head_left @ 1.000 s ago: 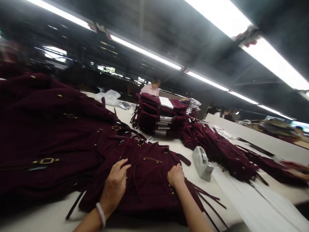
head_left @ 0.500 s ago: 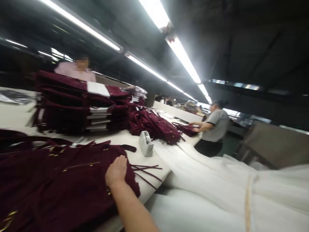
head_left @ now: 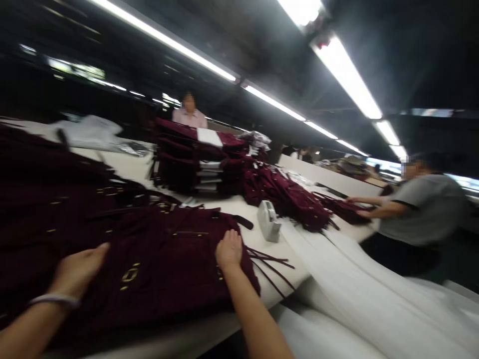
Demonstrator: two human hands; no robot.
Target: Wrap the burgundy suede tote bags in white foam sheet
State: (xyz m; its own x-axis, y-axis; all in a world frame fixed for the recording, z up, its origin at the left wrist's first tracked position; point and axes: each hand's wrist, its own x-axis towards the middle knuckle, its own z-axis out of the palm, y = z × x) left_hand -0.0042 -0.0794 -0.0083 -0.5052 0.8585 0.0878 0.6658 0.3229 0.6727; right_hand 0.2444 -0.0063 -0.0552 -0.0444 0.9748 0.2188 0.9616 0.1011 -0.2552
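A burgundy fabric piece point(head_left: 164, 259) with gold zips, rings and thin cords lies spread on the table before me; whether it is a bag or a garment I cannot tell. My left hand point(head_left: 80, 267), with a pale band on its wrist, is closed on the fabric at the left, fingertips hidden. My right hand point(head_left: 229, 249) has its fingers bent and pressed together, gripping the right end near the cords point(head_left: 271, 259). More burgundy fabric point(head_left: 45, 174) is heaped at the far left.
A white tape dispenser point(head_left: 268, 222) stands beyond my right hand. Behind it are a folded burgundy stack point(head_left: 175, 167) and a loose pile point(head_left: 288, 194). White sheeting point(head_left: 359, 279) drapes over the right edge. One person stands behind the stack; another at right handles a burgundy piece.
My view has swung left, so things sit farther right. My left hand has come into view on the fabric. My right hand stays at the piece's right end.
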